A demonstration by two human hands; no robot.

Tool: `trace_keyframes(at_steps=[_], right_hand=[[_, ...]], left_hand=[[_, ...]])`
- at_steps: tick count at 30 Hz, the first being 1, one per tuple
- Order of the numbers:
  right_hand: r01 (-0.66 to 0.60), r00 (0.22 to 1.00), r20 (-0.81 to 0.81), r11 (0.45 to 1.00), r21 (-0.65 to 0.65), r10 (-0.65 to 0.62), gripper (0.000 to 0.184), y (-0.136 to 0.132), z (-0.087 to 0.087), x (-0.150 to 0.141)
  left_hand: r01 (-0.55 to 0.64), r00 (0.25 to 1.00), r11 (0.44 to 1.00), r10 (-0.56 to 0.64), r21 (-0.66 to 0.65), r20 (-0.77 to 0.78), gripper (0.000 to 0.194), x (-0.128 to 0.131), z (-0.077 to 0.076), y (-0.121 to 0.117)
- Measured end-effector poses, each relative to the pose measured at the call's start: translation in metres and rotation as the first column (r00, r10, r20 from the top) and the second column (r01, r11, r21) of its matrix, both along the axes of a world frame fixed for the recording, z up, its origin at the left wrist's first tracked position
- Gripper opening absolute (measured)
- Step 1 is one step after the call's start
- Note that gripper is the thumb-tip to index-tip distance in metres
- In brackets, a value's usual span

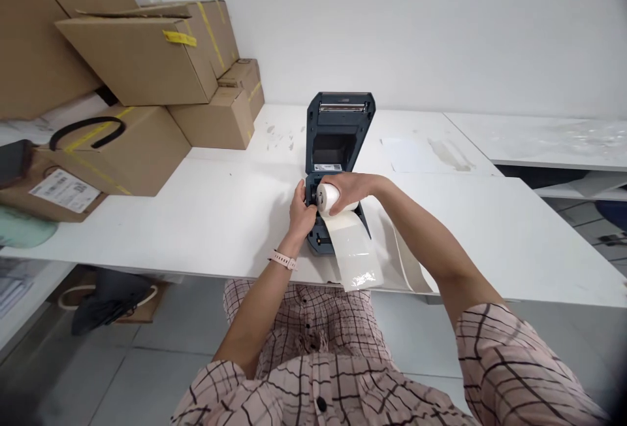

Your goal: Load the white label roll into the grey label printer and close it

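A dark label printer (339, 132) stands on the white table with its lid tilted up and back. My right hand (353, 189) is wrapped over a roll of white labels (327, 198), holding it tilted at the printer's open bay. From the roll a strip of blank labels (353, 249) hangs forward over the printer's front to the table edge. My left hand (300, 212) grips the printer's left side, its thumb reaching into the bay close to the roll's end. What the thumb presses on in there is hard to make out.
Cardboard boxes (142, 60) with yellow tape are stacked at the left. A loose strip of backing paper (409, 259) curls at the table's front edge, right of the printer. A pale sheet (414, 154) lies behind it. A dark bag (110, 298) sits below the table.
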State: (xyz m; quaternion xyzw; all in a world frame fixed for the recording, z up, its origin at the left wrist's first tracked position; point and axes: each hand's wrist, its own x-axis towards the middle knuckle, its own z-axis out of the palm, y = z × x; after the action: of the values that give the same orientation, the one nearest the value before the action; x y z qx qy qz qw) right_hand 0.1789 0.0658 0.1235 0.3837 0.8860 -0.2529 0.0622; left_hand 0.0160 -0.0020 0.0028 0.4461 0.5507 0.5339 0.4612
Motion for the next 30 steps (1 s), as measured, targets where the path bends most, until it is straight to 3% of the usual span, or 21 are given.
trace_keyframes(at_steps=[7,10,13,16,21,25,30], right_hand=[[0.017,0.994,0.110,1.000,0.005,-0.017,0.062,0.011,-0.024,-0.015],[-0.006,0.995,0.103,0.997,0.076,-0.001,0.069,0.006,-0.029,-0.011],[-0.046,0.996,-0.068,0.967,0.251,0.065,0.074,-0.018,-0.034,0.006],[-0.044,0.961,-0.237,0.927,0.373,0.141,0.065,-0.063,-0.044,0.028],[-0.045,0.967,-0.210,0.912,0.408,0.141,0.072,-0.137,-0.072,0.038],[0.024,0.977,-0.198,0.892,0.451,0.074,0.077,-0.155,-0.084,0.028],[0.053,0.980,-0.197,0.888,0.457,0.042,0.076,-0.153,-0.081,0.024]], left_hand=[[-0.037,0.998,0.999,0.036,0.005,0.049,0.097,0.001,0.002,0.000],[-0.032,0.997,0.999,0.031,0.016,0.075,0.096,0.001,0.001,0.000],[-0.027,0.996,0.999,0.025,0.023,0.088,0.095,0.000,0.000,-0.001],[-0.015,0.997,0.998,0.011,0.056,0.082,0.092,0.000,0.000,-0.004],[-0.036,0.996,0.995,0.027,0.096,0.087,0.086,0.001,0.003,-0.005],[-0.040,0.993,0.994,0.029,0.099,0.113,0.085,0.001,0.003,-0.004],[-0.022,0.994,0.995,0.012,0.093,0.106,0.085,0.001,0.005,-0.003]])
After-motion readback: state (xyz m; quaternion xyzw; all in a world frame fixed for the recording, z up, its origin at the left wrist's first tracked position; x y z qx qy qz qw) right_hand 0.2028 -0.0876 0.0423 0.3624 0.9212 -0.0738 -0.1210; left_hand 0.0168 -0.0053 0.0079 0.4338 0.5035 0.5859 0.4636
